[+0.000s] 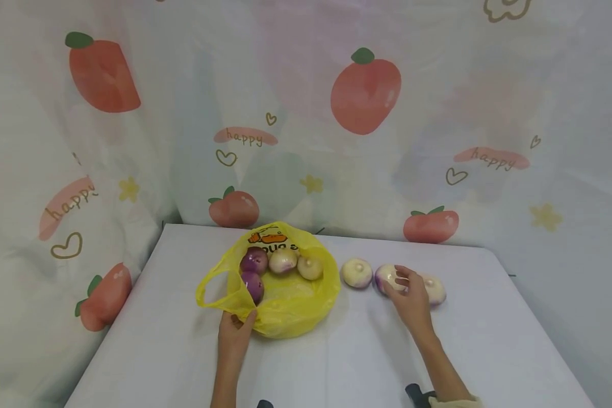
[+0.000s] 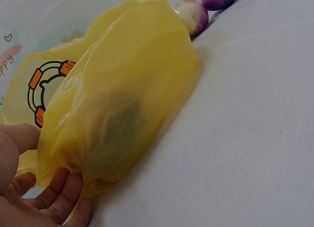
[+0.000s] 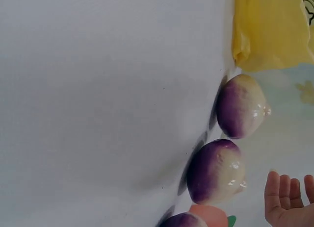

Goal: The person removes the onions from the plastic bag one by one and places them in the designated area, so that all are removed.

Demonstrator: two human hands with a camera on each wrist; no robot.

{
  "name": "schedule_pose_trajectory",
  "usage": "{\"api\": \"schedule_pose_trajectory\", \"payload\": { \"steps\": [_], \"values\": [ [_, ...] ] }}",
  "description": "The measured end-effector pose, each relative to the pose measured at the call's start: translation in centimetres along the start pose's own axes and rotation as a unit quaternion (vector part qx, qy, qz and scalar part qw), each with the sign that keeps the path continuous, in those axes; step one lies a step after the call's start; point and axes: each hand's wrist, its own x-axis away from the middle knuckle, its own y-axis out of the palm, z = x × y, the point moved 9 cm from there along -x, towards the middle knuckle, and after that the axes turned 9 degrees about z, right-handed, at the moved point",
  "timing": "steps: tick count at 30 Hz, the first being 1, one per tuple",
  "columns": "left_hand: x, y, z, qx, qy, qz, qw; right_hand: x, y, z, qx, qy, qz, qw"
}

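Note:
A yellow plastic bag [image 1: 296, 314] stands with its mouth spread wide on the white table. Inside lie two purple turnips, one [image 1: 255, 261] behind the other, and two paler ones [image 1: 283, 260]. My left hand [image 1: 236, 334] pinches the bag's near-left rim, thumb on one side and fingers on the other, as the left wrist view shows. Right of the bag, three purple-and-white turnips [image 1: 357, 273] sit in a row. Over the middle turnip [image 3: 216, 171] hovers my right hand [image 1: 410, 297], its fingers loosely bent and apart from it in the right wrist view.
The white table [image 1: 183, 362] runs back to a hanging cloth [image 1: 306, 158] printed with fruit and hearts. One bag handle [image 1: 204, 289] loops out to the left. The row's rightmost turnip [image 1: 435, 290] is partly behind my right hand.

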Motion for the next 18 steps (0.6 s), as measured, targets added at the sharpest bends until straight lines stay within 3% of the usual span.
{"api": "schedule_pose_trajectory", "payload": {
  "steps": [18],
  "values": [
    [0.1, 0.2, 0.3, -0.031, -0.002, -0.002, 0.9995, 0.4, 3.3, -3.4, -0.058, -0.067, -0.027, 0.9957]
  ]
}}
